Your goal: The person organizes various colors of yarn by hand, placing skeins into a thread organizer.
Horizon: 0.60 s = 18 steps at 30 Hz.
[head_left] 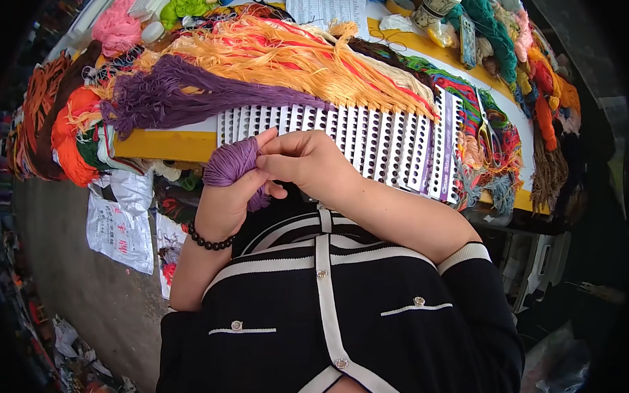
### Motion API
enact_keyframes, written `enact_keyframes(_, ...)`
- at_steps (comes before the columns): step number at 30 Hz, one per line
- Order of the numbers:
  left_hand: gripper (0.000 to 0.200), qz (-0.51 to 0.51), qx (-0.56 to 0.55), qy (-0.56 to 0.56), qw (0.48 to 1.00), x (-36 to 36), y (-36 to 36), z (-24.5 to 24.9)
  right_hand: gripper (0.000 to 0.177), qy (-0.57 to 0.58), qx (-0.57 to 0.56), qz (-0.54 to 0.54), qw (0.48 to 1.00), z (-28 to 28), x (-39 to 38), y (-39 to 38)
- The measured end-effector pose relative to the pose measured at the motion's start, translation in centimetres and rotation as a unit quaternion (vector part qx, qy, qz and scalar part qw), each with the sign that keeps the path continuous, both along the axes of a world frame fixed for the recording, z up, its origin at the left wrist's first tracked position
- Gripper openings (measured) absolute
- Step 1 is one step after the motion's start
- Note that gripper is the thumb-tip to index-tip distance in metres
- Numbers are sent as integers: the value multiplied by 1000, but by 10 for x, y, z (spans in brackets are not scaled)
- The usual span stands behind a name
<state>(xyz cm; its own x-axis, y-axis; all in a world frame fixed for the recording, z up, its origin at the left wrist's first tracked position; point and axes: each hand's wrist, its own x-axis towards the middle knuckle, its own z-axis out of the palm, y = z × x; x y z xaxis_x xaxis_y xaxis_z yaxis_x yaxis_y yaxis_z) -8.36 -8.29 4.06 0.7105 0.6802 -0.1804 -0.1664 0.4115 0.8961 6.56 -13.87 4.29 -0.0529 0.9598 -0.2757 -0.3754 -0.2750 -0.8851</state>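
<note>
A skein of purple embroidery thread is bundled in my left hand, whose fingers wrap round it in front of my chest. My right hand is closed in a pinch against the skein's right side, close to my left fingertips. Whatever is between those right fingertips is too small or hidden to make out. Just beyond my hands, white cards with rows of punched holes lie side by side at the table's near edge. Dark purple thread and orange-yellow thread are spread across the cards' far ends.
Multicoloured threads and scissors lie to the right. A phone, a patterned cup and a printed sheet sit at the back. Orange-red skeins hang at the left edge, above a white plastic bag.
</note>
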Motion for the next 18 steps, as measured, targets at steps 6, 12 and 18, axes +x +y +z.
enact_keyframes(6,45,-56,23,62,996,-6,8,6,10,111,22,-25,993,-3,0,1)
enact_keyframes(12,41,33,-64,-2,997,-3,2,5,10,94,22,-59,994,1,-2,1)
enact_keyframes(18,34,13,-33,1,999,-3,4,-5,6,20,40,-68,997,-13,-2,3)
